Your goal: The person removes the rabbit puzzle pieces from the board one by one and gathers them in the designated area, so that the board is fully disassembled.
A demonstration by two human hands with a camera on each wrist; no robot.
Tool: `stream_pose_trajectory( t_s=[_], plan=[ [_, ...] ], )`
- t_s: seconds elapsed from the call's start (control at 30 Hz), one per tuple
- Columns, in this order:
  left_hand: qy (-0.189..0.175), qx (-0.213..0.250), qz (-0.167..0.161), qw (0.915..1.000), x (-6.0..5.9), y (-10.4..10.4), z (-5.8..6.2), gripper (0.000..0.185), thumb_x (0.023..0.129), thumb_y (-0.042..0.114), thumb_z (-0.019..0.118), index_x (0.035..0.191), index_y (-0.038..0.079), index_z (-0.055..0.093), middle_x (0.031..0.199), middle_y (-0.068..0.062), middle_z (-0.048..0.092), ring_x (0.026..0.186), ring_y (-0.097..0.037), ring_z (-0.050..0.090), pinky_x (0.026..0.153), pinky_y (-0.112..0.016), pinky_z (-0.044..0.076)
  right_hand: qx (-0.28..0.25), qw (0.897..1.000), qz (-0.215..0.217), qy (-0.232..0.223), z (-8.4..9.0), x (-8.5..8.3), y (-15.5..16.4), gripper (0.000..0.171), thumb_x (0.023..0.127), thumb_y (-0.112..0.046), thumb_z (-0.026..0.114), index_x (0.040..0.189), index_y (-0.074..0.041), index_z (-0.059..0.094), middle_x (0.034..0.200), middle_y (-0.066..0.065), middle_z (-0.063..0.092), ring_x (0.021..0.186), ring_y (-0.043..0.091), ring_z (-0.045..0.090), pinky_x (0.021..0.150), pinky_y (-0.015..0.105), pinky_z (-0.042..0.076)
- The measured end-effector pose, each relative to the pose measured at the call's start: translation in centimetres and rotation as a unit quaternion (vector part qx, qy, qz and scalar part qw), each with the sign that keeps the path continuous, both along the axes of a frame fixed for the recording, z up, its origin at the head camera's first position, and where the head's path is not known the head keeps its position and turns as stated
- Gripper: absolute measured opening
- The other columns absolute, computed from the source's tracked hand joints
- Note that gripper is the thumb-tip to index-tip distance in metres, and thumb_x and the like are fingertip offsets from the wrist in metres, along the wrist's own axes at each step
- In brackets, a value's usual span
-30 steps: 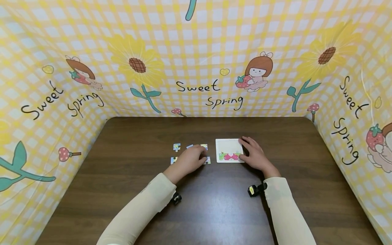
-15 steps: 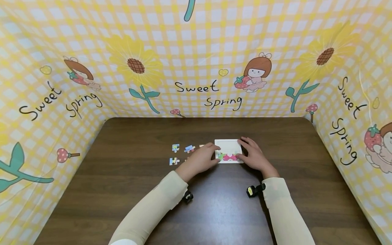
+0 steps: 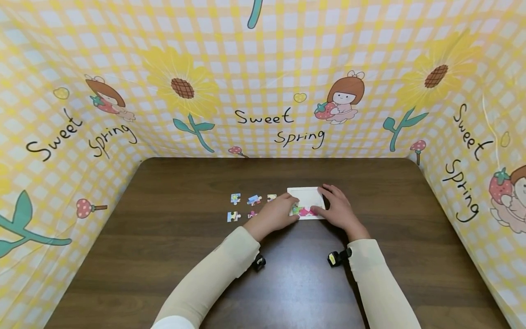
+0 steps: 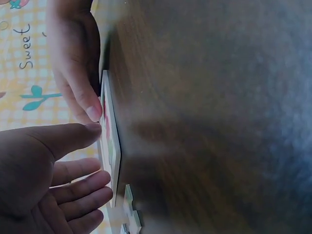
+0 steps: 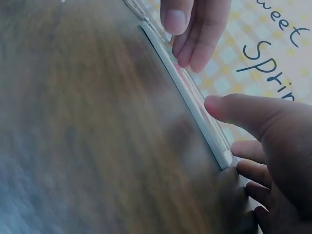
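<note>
A white puzzle tray (image 3: 309, 197) lies on the table with a row of green and pink pieces (image 3: 305, 211) along its near side. My left hand (image 3: 277, 212) reaches over the tray's left edge, its thumb and index finger spread at the green end of the row. In the left wrist view its other fingers (image 4: 85, 190) lie loosely extended beside the tray. My right hand (image 3: 338, 205) rests at the tray's right edge, its thumb extended over the pink pieces. In the right wrist view the fingers (image 5: 253, 173) of that hand stand along the tray's outer edge.
Loose jigsaw pieces lie left of the tray: a blue one (image 3: 235, 198), another blue one (image 3: 254, 199), and a yellowish one (image 3: 272, 197) in the back row, with a blue-yellow one (image 3: 233, 216) nearer. My left forearm partly covers a pink one (image 3: 251, 214). A checked cloth (image 3: 267, 68) surrounds the table.
My left hand has moved right from the loose pieces to the tray's left side, its fingers spreading there. My right thumb has shifted left, further over the pink pieces.
</note>
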State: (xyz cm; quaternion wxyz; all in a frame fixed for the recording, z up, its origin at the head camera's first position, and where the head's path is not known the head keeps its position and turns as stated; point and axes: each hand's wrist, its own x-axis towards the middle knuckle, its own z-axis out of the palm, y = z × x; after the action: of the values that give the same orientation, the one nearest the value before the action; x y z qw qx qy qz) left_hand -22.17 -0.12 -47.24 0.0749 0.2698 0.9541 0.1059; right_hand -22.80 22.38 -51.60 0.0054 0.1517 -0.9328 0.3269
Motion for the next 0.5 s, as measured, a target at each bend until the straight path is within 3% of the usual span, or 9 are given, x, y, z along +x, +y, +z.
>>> stream_pose_trajectory(
  t_s=[0.27, 0.5],
  plan=[
    [0.015, -0.01, 0.003, 0.9998, -0.08, 0.15, -0.22, 0.048, 0.091, 0.031, 0.069, 0.133, 0.009, 0.059, 0.128, -0.008, 0.058, 0.115, -0.021, 0.056, 0.096, -0.036, 0.046, 0.008, 1.0, -0.004, -0.008, -0.32, -0.04, 0.01, 0.077, 0.085, -0.041, 0.074, 0.145, -0.004, 0.044, 0.152, 0.018, 0.032, 0.142, 0.039, 0.02, 0.109, 0.061, 0.02],
    [0.027, -0.031, -0.005, 0.9991, -0.11, 0.15, -0.11, 0.037, 0.091, 0.027, 0.069, 0.125, 0.013, 0.066, 0.121, -0.004, 0.062, 0.11, -0.019, 0.058, 0.087, -0.035, 0.051, -0.002, 1.0, -0.004, -0.013, -0.24, 0.06, -0.06, 0.077, 0.084, -0.041, 0.075, 0.144, -0.004, 0.044, 0.153, 0.017, 0.032, 0.143, 0.039, 0.019, 0.109, 0.061, 0.021]
  ],
)
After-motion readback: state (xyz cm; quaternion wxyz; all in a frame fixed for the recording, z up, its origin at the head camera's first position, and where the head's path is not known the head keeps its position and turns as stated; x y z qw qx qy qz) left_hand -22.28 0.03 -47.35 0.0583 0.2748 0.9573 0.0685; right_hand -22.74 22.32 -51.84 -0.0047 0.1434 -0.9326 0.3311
